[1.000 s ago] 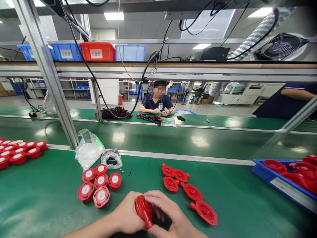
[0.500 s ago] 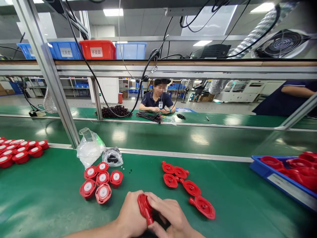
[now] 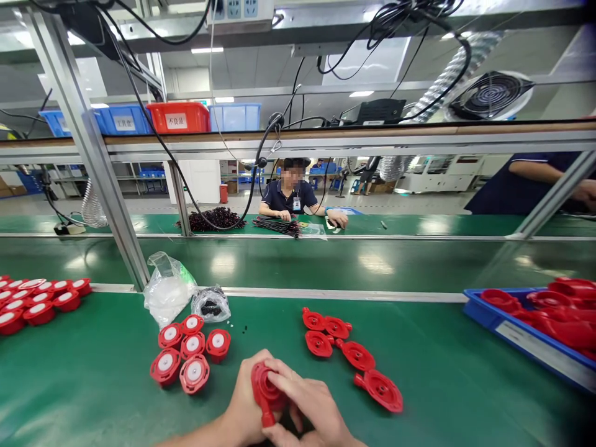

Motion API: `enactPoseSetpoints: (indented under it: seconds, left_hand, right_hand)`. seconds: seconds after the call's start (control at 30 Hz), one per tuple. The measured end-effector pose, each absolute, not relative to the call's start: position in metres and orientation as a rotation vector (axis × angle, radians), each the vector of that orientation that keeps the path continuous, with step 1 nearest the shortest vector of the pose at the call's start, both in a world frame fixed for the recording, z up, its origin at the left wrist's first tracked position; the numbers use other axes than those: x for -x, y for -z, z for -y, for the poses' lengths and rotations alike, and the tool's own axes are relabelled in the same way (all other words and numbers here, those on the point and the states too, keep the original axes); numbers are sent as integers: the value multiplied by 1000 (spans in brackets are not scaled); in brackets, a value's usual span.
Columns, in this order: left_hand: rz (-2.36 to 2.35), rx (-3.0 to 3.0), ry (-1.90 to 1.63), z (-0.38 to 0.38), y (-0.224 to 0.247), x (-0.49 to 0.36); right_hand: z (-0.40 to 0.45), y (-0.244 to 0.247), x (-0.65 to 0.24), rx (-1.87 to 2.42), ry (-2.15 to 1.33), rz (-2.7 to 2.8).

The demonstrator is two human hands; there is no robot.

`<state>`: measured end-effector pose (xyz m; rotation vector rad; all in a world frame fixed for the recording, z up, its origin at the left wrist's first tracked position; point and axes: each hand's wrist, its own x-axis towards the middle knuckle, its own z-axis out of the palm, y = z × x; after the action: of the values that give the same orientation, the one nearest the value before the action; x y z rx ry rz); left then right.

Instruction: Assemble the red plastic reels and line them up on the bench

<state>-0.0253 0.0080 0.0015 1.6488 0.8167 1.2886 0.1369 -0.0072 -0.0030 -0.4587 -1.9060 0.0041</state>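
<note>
Low in the middle of the view, a red plastic housing point(image 3: 266, 391) with a round body and a short spout is held between both hands. My left hand point(image 3: 242, 397) wraps round its left side. My right hand point(image 3: 314, 403) closes on it from the right, fingers across the round face and thumb by the spout. To the left stand several red round parts with white discs point(image 3: 192, 345). On the right lie several red spouted covers point(image 3: 357, 355), open side up.
A clear plastic bag point(image 3: 168, 288) and a small bag of black pieces point(image 3: 211, 304) lie beyond the left parts. A blue bin point(image 3: 535, 335) of red parts stands right. More red parts point(image 3: 40, 301) sit far left. A co-worker point(image 3: 291, 192) sits across the bench.
The red housing has turned in my hands, so its round face shows more. My view has tilted up slightly. The co-worker across has stretched an arm out sideways.
</note>
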Motion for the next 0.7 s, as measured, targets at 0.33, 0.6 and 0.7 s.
enactPoseSetpoints:
  seconds: [0.33, 0.6, 0.7]
  left_hand:
    - [-757, -1765, -1328, -13, -18, 37]
    - [-706, -1713, -1285, -22, -2, 43]
    - [-690, -1581, -1274, -22, -3, 42]
  right_hand:
    - [-12, 5, -147, 434, -583, 1724]
    - [-25, 19, -145, 478, -890, 1821]
    - [-29, 23, -149, 574, -945, 1801]
